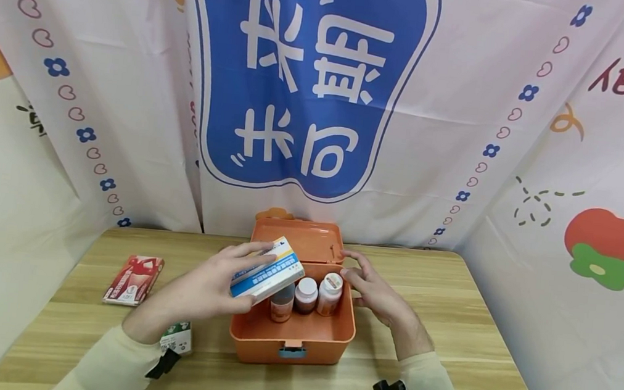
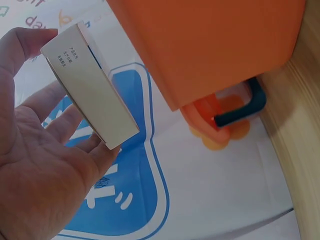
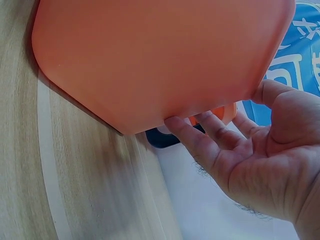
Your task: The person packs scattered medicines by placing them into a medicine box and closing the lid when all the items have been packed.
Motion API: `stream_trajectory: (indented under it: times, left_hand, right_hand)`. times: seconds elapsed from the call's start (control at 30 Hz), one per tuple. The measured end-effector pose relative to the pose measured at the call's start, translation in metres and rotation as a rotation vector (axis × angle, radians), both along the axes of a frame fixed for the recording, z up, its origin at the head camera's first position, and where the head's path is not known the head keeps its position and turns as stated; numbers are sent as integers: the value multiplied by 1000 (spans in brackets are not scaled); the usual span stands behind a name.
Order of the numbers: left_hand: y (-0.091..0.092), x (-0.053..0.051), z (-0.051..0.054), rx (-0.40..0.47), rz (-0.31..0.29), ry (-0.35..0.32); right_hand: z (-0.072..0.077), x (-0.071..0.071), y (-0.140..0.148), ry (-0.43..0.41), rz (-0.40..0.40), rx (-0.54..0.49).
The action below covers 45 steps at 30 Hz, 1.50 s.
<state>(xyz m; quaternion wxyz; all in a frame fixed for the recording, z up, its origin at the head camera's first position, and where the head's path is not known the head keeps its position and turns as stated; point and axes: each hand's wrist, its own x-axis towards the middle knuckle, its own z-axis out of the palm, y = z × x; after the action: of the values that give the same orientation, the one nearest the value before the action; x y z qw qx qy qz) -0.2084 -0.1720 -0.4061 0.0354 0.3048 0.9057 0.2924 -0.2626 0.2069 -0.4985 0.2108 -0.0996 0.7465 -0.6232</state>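
My left hand (image 1: 206, 285) grips a white-and-blue medicine box (image 1: 274, 276) by its edges, tilted above the left part of an open orange storage box (image 1: 289, 352). The left wrist view shows one plain, printed narrow side of that medicine box (image 2: 95, 87). Inside the storage box stand a dark bottle (image 1: 281, 309) partly hidden by the medicine box, a white-capped bottle (image 1: 306, 293) and a white bottle (image 1: 330, 292). At the storage box's right rear corner, my right hand (image 1: 378, 294) holds its edge, fingertips bent around it in the right wrist view (image 3: 265, 155).
A red-and-white carton (image 1: 134, 280) lies on the left of the wooden table (image 1: 428, 329). Under my left forearm a green-and-white carton (image 1: 178, 337) is partly covered. The orange lid (image 1: 297, 237) leans back towards the printed curtain (image 1: 411, 210).
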Motion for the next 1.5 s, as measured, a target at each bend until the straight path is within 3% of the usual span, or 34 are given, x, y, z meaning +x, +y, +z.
stream_trajectory:
  times: [0.73, 1.03, 1.5]
  left_hand:
    - [23, 0, -13, -37, -155, -104]
    - [23, -4, -19, -57, -279, -156]
    - [19, -8, -23, -53, -365, -228]
  right_hand:
    - [2, 1, 0, -26, -23, 18]
    - [-1, -1, 2, -27, -21, 15]
    - [-2, -2, 2, -21, -13, 18]
